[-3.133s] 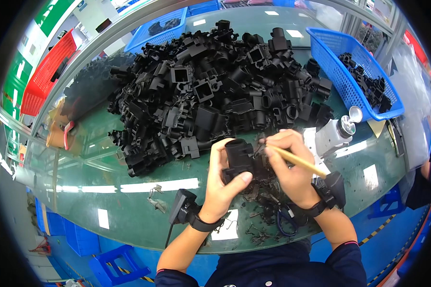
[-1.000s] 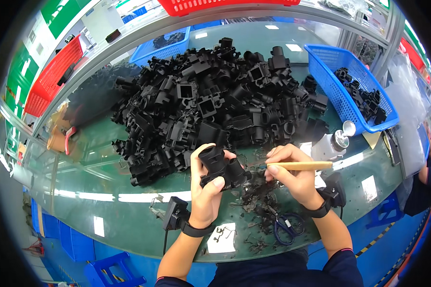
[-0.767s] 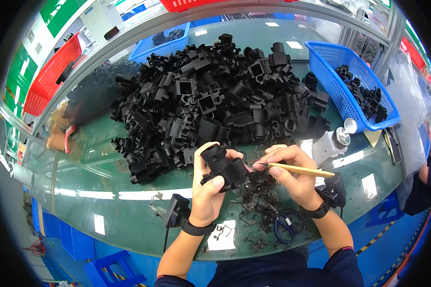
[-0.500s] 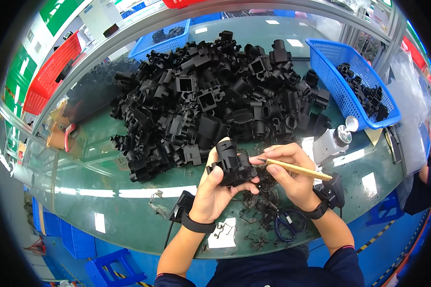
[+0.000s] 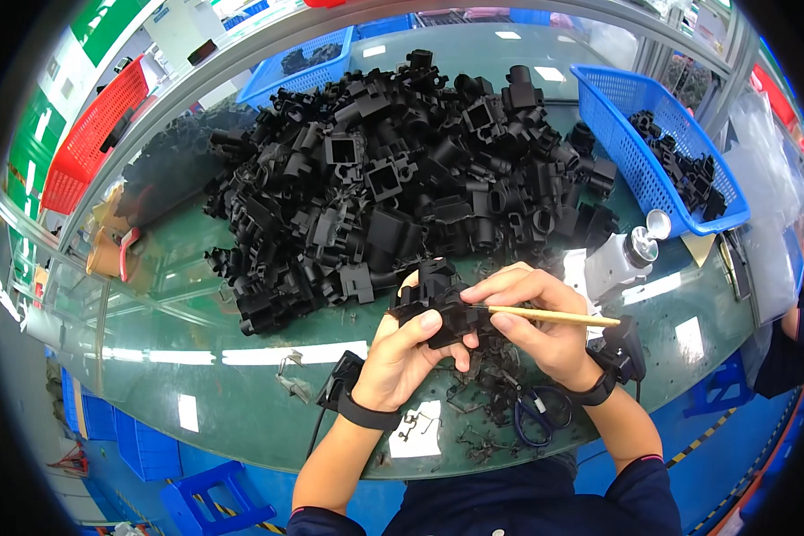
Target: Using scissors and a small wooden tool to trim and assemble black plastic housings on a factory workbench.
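Observation:
A black moulded plastic part (image 5: pixel 439 299) is gripped in my left hand (image 5: pixel 400 355), thumb across its near side and fingers curled behind it. My right hand (image 5: pixel 545 332) pinches a slim yellow-handled tool (image 5: pixel 554 315) between thumb and fingers. Its dark, narrow tip points left and meets the right side of the part; what kind of tip it is stays too small to tell. The right fingertips also rest against the part. Just beyond my hands rises a large heap of similar black plastic parts (image 5: pixel 389 234).
Dark plastic scraps (image 5: pixel 496 366) and blue-handled scissors (image 5: pixel 534 420) lie on the green table (image 5: pixel 268 406) close to me. A white bottle (image 5: pixel 612 265) with its cap raised stands at right, below a blue basket (image 5: pixel 630 138) holding black parts. A red basket (image 5: pixel 94 134) is far left.
The black part has tilted and turned in my left hand. My right hand has shifted slightly left, bringing the tool flatter and its tip onto the part.

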The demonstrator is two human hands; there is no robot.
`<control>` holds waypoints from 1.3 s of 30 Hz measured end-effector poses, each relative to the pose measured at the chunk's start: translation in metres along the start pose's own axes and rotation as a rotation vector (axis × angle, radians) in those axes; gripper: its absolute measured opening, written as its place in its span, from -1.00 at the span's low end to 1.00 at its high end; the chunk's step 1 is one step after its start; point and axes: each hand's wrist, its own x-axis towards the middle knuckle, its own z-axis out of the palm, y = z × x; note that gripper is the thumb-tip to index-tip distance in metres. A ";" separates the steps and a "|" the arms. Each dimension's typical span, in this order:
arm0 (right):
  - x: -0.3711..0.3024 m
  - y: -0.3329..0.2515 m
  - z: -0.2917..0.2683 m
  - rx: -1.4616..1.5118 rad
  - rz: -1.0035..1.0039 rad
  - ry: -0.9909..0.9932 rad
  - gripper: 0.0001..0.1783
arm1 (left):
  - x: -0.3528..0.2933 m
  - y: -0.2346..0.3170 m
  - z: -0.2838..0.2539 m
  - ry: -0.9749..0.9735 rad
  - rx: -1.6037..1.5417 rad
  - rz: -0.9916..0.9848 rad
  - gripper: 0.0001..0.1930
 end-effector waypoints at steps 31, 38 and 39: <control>0.001 -0.001 -0.006 -0.141 0.085 0.081 -0.90 | 0.001 0.005 0.009 0.213 0.420 0.149 -0.41; -0.002 -0.003 0.003 0.245 0.338 -0.008 -0.91 | 0.000 0.010 0.008 0.319 0.563 0.191 -0.53; -0.002 -0.005 0.005 0.237 0.358 -0.010 -0.90 | 0.001 0.009 0.008 0.316 0.582 0.219 -0.53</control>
